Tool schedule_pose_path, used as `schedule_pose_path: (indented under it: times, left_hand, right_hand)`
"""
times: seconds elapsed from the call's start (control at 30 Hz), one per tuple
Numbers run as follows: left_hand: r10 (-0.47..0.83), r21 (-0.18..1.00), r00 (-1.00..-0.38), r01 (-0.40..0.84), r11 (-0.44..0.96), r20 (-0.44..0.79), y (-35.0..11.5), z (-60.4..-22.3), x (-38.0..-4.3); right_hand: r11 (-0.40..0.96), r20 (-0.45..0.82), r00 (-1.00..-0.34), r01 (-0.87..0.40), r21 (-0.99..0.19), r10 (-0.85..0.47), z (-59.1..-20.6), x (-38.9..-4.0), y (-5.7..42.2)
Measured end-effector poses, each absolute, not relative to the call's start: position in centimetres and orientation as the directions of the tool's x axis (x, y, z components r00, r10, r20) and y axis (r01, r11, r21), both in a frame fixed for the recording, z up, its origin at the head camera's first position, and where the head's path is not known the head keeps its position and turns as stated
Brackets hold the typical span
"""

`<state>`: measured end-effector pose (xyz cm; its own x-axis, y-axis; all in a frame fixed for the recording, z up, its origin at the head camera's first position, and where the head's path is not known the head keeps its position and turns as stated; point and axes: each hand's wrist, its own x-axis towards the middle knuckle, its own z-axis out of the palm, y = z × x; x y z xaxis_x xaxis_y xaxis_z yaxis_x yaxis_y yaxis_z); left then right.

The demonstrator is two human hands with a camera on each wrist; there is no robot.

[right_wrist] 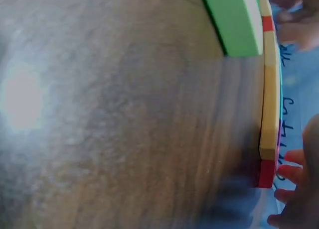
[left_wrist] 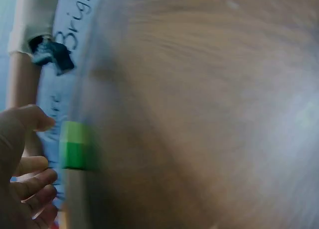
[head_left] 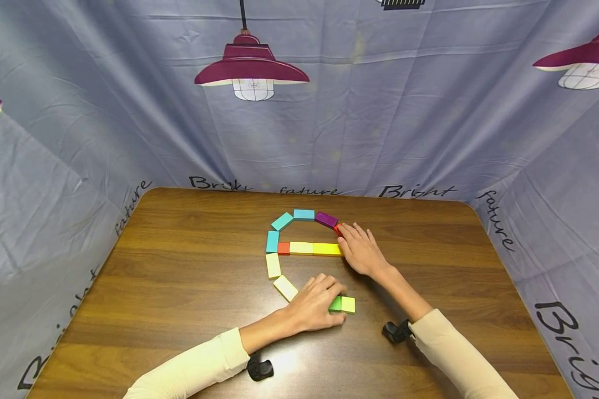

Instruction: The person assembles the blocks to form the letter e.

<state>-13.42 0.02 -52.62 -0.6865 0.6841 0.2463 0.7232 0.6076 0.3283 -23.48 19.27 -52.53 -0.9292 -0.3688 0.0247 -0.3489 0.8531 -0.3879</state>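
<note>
Coloured wooden blocks lie end to end on the table in a curve with a crossbar. My left hand (head_left: 315,303) is over the lower part of the curve, thumb and fingers spread about a green block (head_left: 335,303). A light green block (head_left: 348,305) ends that row. My right hand (head_left: 361,249) lies at the right side, its fingertips at a red block (head_left: 338,229) beside the purple block (head_left: 326,219). Its palm side hides the right end of the yellow block (head_left: 326,249). In the right wrist view, its fingers are spread near a red block (right_wrist: 266,174).
Blue blocks (head_left: 304,215) form the top and left of the curve, with pale yellow blocks (head_left: 273,266) below. A short red block (head_left: 283,248) joins the crossbar to the curve. The brown wooden table (head_left: 189,266) meets a printed curtain (head_left: 329,138) behind.
</note>
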Motion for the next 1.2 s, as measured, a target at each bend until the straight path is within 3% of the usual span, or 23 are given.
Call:
schedule_pose_path:
  times: [0.1,0.2,0.37,0.53,0.77,1.2]
  left_hand:
    - [0.661,0.316,-0.694,0.719,0.619,0.285,-1.4,-50.8,-13.9]
    - [0.595,0.362,-0.741,0.671,0.647,0.311,-3.8,-48.9,-15.3]
    - [0.425,0.429,-0.852,0.522,0.737,0.305,-9.8,-46.4,-18.0]
    - [0.294,0.365,-0.915,0.382,0.849,0.275,-15.6,-44.5,-19.3]
    - [0.22,0.21,-0.943,0.275,0.938,0.251,-21.4,-42.6,-19.0]
    - [0.19,0.151,-0.961,0.221,0.964,0.2,-25.5,-42.7,-18.0]
  right_hand:
    - [0.811,0.084,-0.936,-0.34,-0.477,-0.342,-52.3,-23.8,19.5]
    - [0.783,0.149,-0.935,-0.351,-0.513,-0.322,-51.8,-24.1,20.1]
    - [0.786,0.233,-0.921,-0.387,-0.482,-0.311,-50.4,-23.7,21.8]
    - [0.814,0.281,-0.918,-0.383,-0.438,-0.281,-49.1,-22.2,24.3]
    - [0.889,0.231,-0.944,-0.304,-0.344,-0.233,-47.8,-19.1,28.2]
    - [0.957,0.136,-0.971,-0.22,-0.19,-0.196,-47.3,-15.3,33.2]
